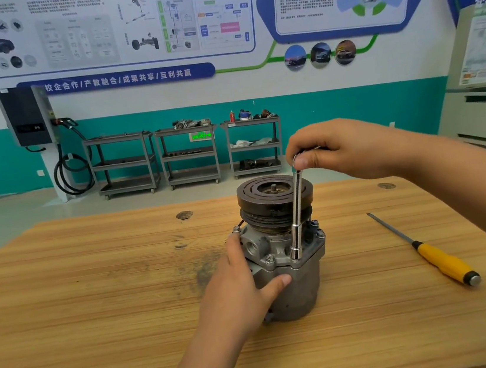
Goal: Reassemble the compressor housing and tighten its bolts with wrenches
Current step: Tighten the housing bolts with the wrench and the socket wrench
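At bench centre, the compressor looks heavy, rigid and top-heavy: your left hand grips its body at 8 o'clock, and your right hand clenches the socket wrench seated at the flange's 5 o'clock.

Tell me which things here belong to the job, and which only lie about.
In use:
compressor, held by the left hand
socket wrench, gripped by the right hand

Lying about:
yellow-handled screwdriver on the wooden table
carts in the background

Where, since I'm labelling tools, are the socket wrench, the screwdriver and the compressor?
socket wrench [296, 210], head view, mid shaft.
screwdriver [443, 261], head view, yellow handle.
compressor [304, 291], head view, lower housing wall.
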Demonstrator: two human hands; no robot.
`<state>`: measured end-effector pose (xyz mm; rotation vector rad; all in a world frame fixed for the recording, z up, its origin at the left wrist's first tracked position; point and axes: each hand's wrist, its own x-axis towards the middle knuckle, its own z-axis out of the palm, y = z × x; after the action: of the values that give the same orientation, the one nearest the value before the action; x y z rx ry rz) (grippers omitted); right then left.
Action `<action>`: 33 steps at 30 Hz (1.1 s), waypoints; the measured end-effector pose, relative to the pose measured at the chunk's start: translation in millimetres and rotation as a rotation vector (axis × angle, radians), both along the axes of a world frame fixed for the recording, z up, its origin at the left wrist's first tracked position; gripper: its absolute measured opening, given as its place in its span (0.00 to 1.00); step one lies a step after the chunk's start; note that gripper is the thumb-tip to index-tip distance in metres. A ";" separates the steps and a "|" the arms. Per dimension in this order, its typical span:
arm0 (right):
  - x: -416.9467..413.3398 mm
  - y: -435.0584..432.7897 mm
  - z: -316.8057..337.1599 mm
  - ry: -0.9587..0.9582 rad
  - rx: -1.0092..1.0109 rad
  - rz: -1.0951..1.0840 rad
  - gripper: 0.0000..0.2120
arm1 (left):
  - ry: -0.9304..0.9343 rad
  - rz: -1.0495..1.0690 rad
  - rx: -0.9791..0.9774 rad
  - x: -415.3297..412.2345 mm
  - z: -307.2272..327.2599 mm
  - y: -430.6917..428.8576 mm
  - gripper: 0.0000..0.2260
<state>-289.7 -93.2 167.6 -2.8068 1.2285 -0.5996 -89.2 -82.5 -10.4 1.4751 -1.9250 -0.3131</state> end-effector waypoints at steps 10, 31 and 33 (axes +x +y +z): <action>4.3 -4.0 -1.7 0.101 -0.079 0.018 0.06 | -0.082 0.056 0.011 -3.3 10.8 -0.6 0.40; -0.9 16.4 25.3 -0.020 -0.088 -0.076 0.08 | -0.139 0.247 -0.084 -20.7 7.9 12.0 0.38; 2.3 11.9 18.2 0.023 -0.078 -0.077 0.08 | -0.150 0.260 -0.094 -22.5 7.5 12.5 0.38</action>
<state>-287.4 -81.3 185.8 -2.8481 1.3526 -0.6336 -111.7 -69.9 -2.8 1.7031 -1.8064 0.0064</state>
